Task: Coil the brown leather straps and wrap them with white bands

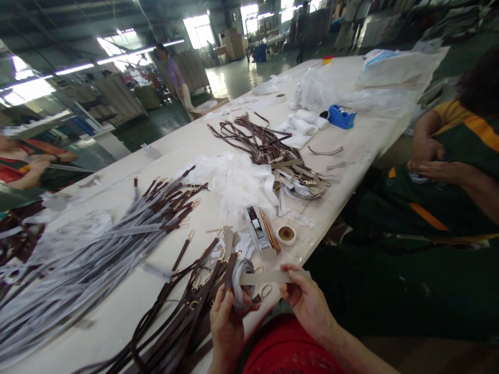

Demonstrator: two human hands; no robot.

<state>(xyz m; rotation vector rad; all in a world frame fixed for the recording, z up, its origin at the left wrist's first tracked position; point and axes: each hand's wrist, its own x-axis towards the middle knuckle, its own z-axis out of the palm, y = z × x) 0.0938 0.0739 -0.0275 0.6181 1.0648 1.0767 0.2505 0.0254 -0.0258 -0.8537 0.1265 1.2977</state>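
My left hand (227, 322) is closed around a coiled strap (242, 283) wrapped in clear plastic, with gold clasps beside it. Between the thumb and fingers of my right hand (306, 298) is a flat greyish strip (267, 277), whose other end reaches the coil. Brown straps with gold clasps (202, 291) lie on the table just left of my hands. Beyond the coil stand a grey tape dispenser (260, 231) and a small round tub (286, 235) with brown contents.
Plastic-wrapped straps (113, 259) spread over the white table (171, 150) at left. Further back are unwrapped brown straps (268, 140), crumpled plastic bags (241, 182) and a blue tape dispenser (341, 117). One co-worker (448, 156) sits at right, another (35, 161) at left.
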